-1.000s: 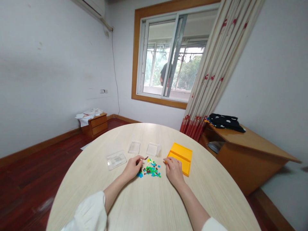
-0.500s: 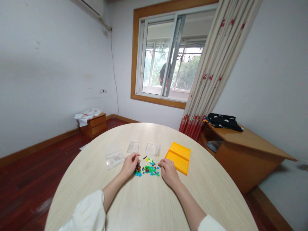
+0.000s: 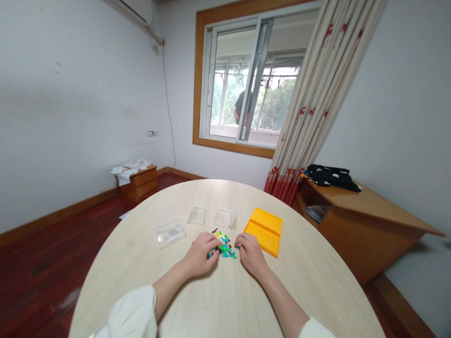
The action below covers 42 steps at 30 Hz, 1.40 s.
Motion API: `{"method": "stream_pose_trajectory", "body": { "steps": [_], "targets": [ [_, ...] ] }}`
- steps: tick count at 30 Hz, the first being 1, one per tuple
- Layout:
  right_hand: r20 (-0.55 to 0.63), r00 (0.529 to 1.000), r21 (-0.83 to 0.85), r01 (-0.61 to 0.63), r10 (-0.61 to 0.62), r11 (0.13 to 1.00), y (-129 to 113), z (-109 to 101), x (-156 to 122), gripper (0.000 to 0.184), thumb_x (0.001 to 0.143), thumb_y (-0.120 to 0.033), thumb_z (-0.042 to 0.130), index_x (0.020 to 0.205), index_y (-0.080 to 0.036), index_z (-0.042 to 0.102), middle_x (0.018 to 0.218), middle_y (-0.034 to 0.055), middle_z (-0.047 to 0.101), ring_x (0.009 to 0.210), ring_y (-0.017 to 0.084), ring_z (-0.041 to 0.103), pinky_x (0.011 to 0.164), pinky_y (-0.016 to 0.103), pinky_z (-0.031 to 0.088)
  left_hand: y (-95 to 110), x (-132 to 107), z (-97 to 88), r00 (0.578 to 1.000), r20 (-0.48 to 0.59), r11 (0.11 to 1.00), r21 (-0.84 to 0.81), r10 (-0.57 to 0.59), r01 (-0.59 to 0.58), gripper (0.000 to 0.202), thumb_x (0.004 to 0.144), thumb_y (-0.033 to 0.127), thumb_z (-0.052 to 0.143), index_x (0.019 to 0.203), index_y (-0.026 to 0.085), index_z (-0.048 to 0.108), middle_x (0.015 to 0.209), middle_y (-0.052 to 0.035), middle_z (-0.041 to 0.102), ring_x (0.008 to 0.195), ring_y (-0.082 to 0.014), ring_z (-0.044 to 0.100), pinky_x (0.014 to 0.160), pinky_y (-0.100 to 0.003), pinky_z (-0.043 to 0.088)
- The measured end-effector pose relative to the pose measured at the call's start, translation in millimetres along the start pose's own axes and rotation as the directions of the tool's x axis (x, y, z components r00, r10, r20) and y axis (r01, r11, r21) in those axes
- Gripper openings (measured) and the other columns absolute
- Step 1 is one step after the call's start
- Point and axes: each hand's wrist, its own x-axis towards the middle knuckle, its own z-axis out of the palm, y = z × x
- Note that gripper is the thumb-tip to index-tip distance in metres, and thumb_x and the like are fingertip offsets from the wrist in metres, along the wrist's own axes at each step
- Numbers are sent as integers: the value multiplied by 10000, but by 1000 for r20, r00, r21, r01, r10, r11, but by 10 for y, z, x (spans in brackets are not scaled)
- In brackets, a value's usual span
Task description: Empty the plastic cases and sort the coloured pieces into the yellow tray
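Observation:
Small plastic pieces [image 3: 227,251] in green, blue, brown and yellow lie in a loose pile on the round table [image 3: 225,300]. My left hand [image 3: 202,253] rests over the pile's left side, fingers stretched and slightly bent, covering some brown and blue pieces. On the right edge of the pile is my right hand [image 3: 251,253], its fingers curled together. A small blue piece [image 3: 238,246] shows at those fingertips and seems to be pinched there. Just beyond my right hand lies a yellow two-section tray [image 3: 269,226].
Three clear plastic boxes or lids stand beyond the pile: one at left [image 3: 171,234], one in the middle [image 3: 196,215], one right of it [image 3: 224,218]. A wooden desk [image 3: 380,206] with dark cloth stands right. Beyond the window, a person [image 3: 240,107] is partly visible.
My left hand has moved right, from the pile's left edge to over its pieces, and its fingers reach further across. My right hand has barely moved; a blue piece now shows at its fingertips.

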Motion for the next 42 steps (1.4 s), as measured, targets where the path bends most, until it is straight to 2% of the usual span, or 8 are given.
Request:
{"method": "stream_pose_trajectory", "body": {
  "steps": [4, 8, 15, 20, 24, 27, 32, 42],
  "targets": [
    [-1, 997, 44, 75, -75, 996, -42, -61, -80, 282, 763, -5, 414, 746, -192, 624, 836, 37, 617, 825, 171, 528, 758, 300, 377, 40, -16, -11, 994, 95, 994, 82, 60, -67, 347, 719, 87, 492, 984, 243, 654, 1113, -63, 591, 1050, -241, 469, 941, -430, 328],
    [18, 991, 60, 132, -133, 989, -53, -126, -175, 295, 800, -37, 412, 777, -213, 648, 891, 47, 617, 871, 183, 537, 790, 333, 391, -53, -23, 41, 1000, 26, 993, 119, 0, -3, 237, 732, 75, 471, 822, 192, 656, 1066, -87, 590, 1042, -247, 473, 930, -438, 344],
    [24, 991, 33, 128, -129, 991, -14, -122, -195, 276, 812, -58, 426, 788, -214, 652, 927, 55, 617, 906, 190, 539, 806, 350, 397, -183, -37, 118, 995, -75, 995, 75, -62, 67, 238, 750, 66, 450, 824, 191, 638, 1014, -92, 591, 1000, -237, 497, 903, -431, 379],
    [-8, 1000, -40, 10, -10, 999, 27, -122, -187, 269, 789, -33, 412, 753, -185, 632, 883, 70, 625, 873, 202, 551, 772, 352, 409, -163, -46, 124, 995, -80, 995, 65, -66, 72, 259, 752, 65, 443, 865, 189, 640, 1024, -94, 591, 1007, -236, 499, 897, -415, 387],
    [-23, 1000, -27, 10, -10, 1000, 64, -137, -192, 287, 790, -49, 419, 882, -184, 655, 931, 83, 637, 892, 200, 568, 788, 351, 440, -151, -29, 106, 986, -94, 987, 63, -139, 145, 227, 780, 104, 444, 839, 188, 646, 957, -93, 613, 943, -228, 522, 859, -390, 400],
    [33, 997, 12, 68, -69, 998, 80, -133, -198, 273, 814, -103, 465, 976, -196, 665, 1002, 86, 640, 944, 194, 576, 839, 347, 451, -179, -9, 81, 964, -122, 966, 75, -237, 247, 210, 800, 141, 437, 829, 179, 641, 893, -91, 629, 877, -229, 542, 809, -379, 409],
    [134, 989, 68, 47, -56, 997, 109, -139, -188, 220, 827, -105, 482, 847, -188, 684, 879, 68, 645, 846, 169, 599, 768, 292, 483, -282, 6, 73, 909, -199, 928, 4, -365, 374, 213, 800, 165, 429, 858, 176, 633, 871, -80, 654, 872, -228, 575, 803, -362, 418],
    [121, 992, 83, 24, -34, 996, 126, -173, -182, 196, 859, -141, 443, 789, -184, 621, 794, 57, 626, 774, 181, 595, 708, 299, 486, -399, -5, -55, 838, -261, 877, -174, -479, 447, 262, 790, 201, 384, 863, 149, 630, 782, -51, 659, 729, -186, 598, 707, -297, 454]
  ]
}}
